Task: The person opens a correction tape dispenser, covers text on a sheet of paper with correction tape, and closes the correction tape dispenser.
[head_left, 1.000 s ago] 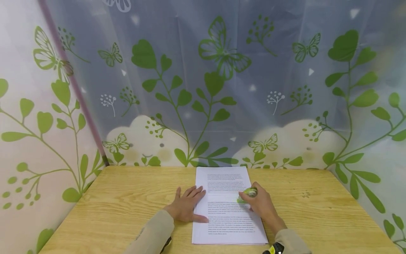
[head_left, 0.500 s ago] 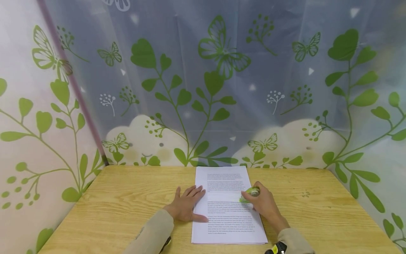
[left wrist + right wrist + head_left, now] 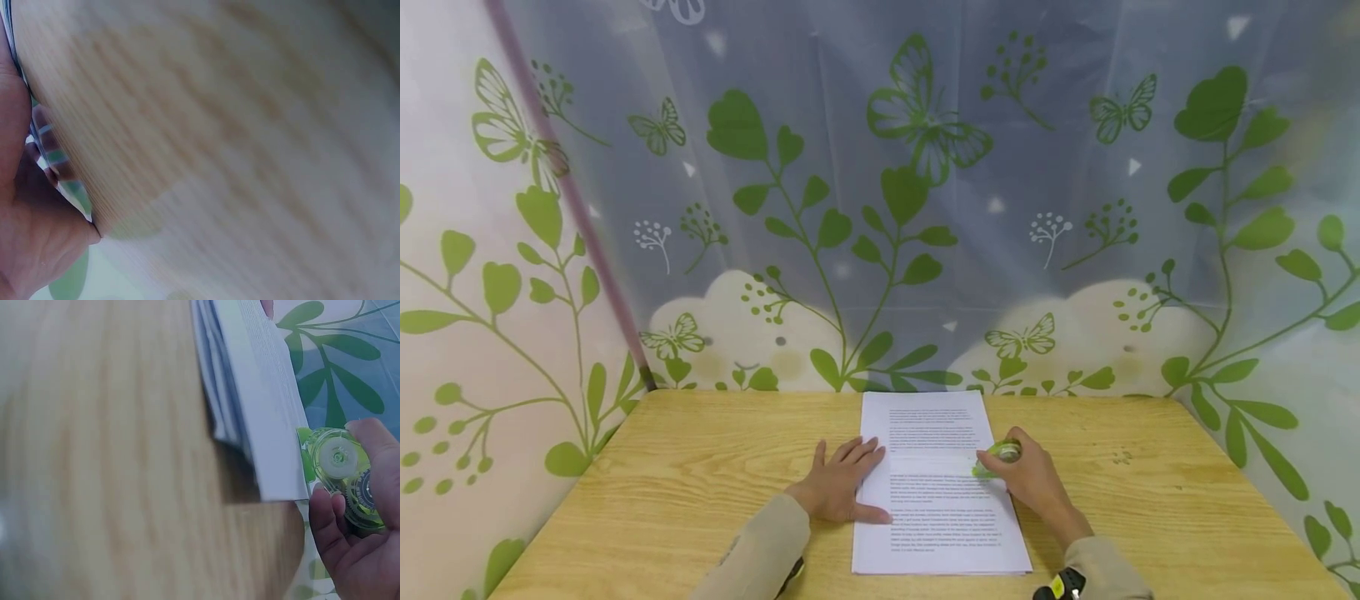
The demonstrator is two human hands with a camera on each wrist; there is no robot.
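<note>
My right hand [image 3: 1033, 477] grips a clear green correction tape dispenser [image 3: 1007, 452], its tip at the right part of the printed page. Inside its casing [image 3: 339, 456], a white reel and a dark toothed wheel show in the right wrist view. Thumb and fingers are curled round it. A stack of printed paper [image 3: 940, 564] lies flat on the table. Left of the tip, a band without print crosses the top sheet. My left hand [image 3: 842, 485] rests with spread fingers on the stack's left edge; only part of that hand [image 3: 40, 231] shows in the left wrist view.
The wooden table [image 3: 700, 467] extends on both sides of the paper. Behind it hangs a curtain [image 3: 850, 250] printed with leaves and butterflies, close to the table's far edge. Some small dark marks [image 3: 1122, 457] are on the tabletop at right.
My right hand has slid a short way to the right with the correction tape dispenser, towards the page's right edge. My left hand and the paper have stayed in place.
</note>
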